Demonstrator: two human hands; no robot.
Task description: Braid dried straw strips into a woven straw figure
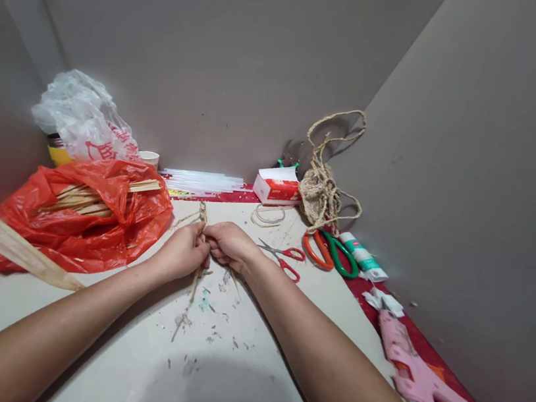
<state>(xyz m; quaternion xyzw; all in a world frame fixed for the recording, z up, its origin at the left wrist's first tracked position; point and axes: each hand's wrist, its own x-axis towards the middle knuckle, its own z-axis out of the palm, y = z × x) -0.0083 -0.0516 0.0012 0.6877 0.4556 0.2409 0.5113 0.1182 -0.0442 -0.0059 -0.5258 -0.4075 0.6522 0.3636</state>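
Near the middle of the white board, my left hand (185, 249) and my right hand (230, 245) meet, both with fingers closed on a thin braid of dried plant fibre (203, 212). Its plaited end sticks up beyond my fingers, and loose strands hang below them toward me. The stretch inside my fingers is hidden. Small red-handled scissors (285, 256) lie just right of my right hand. Left of my left hand is a red plastic bag (109, 232) with dried straw strips (83, 201) in it. A broad dried leaf strip (26, 252) rests against the bag.
Fibre scraps litter the white board (223, 381). At the back are clear glue sticks (205, 182), a red-and-white box (276, 187) and coiled braided cord (322, 192). Orange-handled scissors (318, 251), green-handled scissors (340, 254), a tube (364, 258) and a pink glue gun (432, 384) lie right.
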